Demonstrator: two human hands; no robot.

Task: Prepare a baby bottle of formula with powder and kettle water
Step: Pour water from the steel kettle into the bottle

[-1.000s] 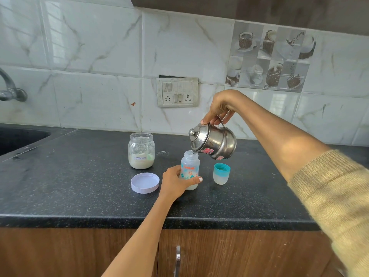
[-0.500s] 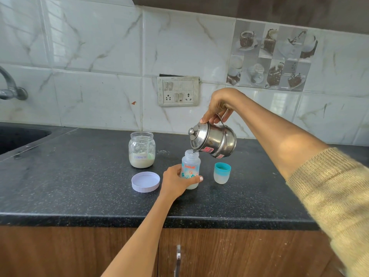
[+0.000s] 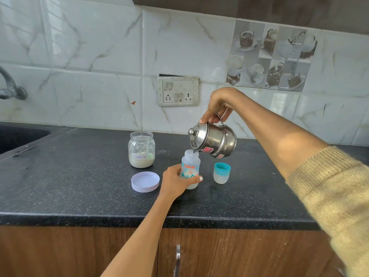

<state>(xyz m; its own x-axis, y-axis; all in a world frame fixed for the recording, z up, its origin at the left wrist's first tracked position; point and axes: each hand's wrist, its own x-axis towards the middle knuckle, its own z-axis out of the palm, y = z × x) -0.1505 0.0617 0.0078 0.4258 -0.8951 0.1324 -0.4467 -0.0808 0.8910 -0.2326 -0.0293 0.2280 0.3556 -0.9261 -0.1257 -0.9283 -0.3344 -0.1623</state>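
An open baby bottle [image 3: 190,165] with orange and blue print stands upright on the black counter [image 3: 79,186]. My left hand [image 3: 175,181] grips its lower body. My right hand [image 3: 217,105] holds a small steel kettle [image 3: 214,139] by its top handle, tilted to the left, with the spout right over the bottle's mouth. A thin stream of water runs into the bottle. A glass jar labelled "Formula" [image 3: 141,149], lid off and partly full of pale powder, stands to the left of the bottle.
The jar's white lid [image 3: 145,181] lies flat left of my left hand. The bottle's teal cap [image 3: 222,172] stands to the right of the bottle. A sink [image 3: 18,136] and tap [image 3: 10,88] are at the far left. A wall socket [image 3: 177,90] is behind.
Hardly any: the kettle stays tilted over the bottle and both hands keep their grips. The view has shifted slightly.
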